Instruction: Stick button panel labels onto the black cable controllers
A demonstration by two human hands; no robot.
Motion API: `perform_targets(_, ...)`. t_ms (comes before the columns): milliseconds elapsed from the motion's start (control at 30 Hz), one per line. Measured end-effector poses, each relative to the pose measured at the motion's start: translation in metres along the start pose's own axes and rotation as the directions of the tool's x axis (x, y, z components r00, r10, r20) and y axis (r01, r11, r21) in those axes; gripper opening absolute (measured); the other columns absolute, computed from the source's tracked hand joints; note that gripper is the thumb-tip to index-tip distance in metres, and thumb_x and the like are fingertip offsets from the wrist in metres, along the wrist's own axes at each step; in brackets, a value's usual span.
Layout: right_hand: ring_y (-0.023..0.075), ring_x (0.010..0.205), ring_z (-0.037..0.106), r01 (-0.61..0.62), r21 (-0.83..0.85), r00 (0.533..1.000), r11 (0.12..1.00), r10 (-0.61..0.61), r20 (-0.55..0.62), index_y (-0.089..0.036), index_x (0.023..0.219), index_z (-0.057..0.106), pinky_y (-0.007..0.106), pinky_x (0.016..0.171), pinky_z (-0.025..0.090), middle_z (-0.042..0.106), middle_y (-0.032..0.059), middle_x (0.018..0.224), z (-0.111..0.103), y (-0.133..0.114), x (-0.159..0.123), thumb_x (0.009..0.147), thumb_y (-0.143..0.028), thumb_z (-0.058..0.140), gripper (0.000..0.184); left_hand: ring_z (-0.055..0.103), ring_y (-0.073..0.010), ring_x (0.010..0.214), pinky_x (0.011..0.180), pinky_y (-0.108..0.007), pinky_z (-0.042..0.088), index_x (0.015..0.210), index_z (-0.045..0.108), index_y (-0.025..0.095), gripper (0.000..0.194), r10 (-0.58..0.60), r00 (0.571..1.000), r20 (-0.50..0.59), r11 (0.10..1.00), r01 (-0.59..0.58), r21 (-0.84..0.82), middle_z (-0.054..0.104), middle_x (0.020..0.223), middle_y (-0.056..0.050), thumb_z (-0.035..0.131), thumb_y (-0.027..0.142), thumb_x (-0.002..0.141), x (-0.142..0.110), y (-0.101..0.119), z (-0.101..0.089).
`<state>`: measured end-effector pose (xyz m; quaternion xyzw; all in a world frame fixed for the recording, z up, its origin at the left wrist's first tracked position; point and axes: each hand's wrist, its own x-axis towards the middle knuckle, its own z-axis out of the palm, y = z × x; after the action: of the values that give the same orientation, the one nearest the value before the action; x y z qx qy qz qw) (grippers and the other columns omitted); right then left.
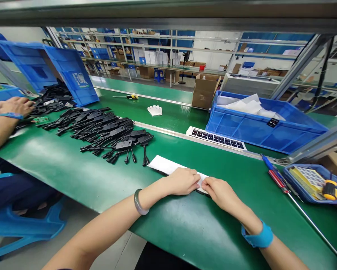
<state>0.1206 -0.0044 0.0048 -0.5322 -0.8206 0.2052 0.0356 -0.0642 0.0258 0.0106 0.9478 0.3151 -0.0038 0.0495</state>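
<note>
A long white paper strip point(165, 164) with a dark lower edge lies on the green bench top in front of me. My left hand point(184, 180) is closed on its right part, fingers curled over the paper. Right beside it, my right hand point(219, 190) pinches the strip's right end. What is between the fingertips is hidden. To the left is a large heap of black flat housings with short cable ends point(101, 129); the nearest ones lie close to the strip's left end.
Behind the strip lies a white sheet of black labels point(217, 138), beside a blue crate point(265, 125) with white sheets. At right are long screwdrivers point(278, 180) and a blue tray point(295, 187). A co-worker's hands point(13, 107) are at left, near upright blue bins point(72, 75). A white glove point(154, 110) lies farther back.
</note>
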Motion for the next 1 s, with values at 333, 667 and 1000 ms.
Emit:
perform_targets(333, 0.0114, 0.054, 0.048, -0.022, 0.164, 0.997, 0.986, 0.009, 0.081, -0.018, 0.063, 0.057, 0.021, 0.050, 0.030, 0.053, -0.0022, 0.055, -0.020, 0.025, -0.011, 0.076, -0.019, 0.047, 0.017, 0.066, -0.0243, 0.075, 0.058, -0.029, 0.045, 0.091, 0.062, 0.021, 0.020, -0.010, 0.984, 0.176, 1.000, 0.006, 0.022, 0.070, 0.086, -0.007, 0.046, 0.033, 0.088, 0.020, -0.003, -0.011)
perform_targets(667, 0.0137, 0.058, 0.050, -0.037, 0.150, 0.998, 0.988, 0.045, -0.047, -0.018, 0.065, 0.058, 0.023, 0.054, 0.028, 0.057, 0.0001, 0.060, -0.008, 0.019, -0.017, 0.080, -0.019, 0.046, 0.019, 0.066, -0.0254, 0.080, 0.066, -0.031, 0.047, 0.087, 0.063, 0.018, 0.033, -0.076, 0.995, 0.058, 0.997, 0.076, 0.005, 0.069, 0.085, -0.010, 0.041, 0.042, 0.091, 0.013, 0.007, -0.004)
perform_targets(1000, 0.0134, 0.062, 0.051, 0.045, 0.177, 0.998, 0.983, -0.036, -0.054, -0.020, 0.075, 0.056, 0.022, 0.056, 0.031, 0.058, -0.0017, 0.067, -0.019, 0.029, -0.020, 0.084, -0.018, 0.046, 0.014, 0.065, -0.0233, 0.074, 0.062, -0.027, 0.043, 0.077, 0.064, 0.018, 0.036, -0.137, 0.987, 0.080, 0.986, 0.144, -0.088, 0.070, 0.078, -0.008, 0.045, 0.046, 0.089, 0.023, 0.002, 0.000)
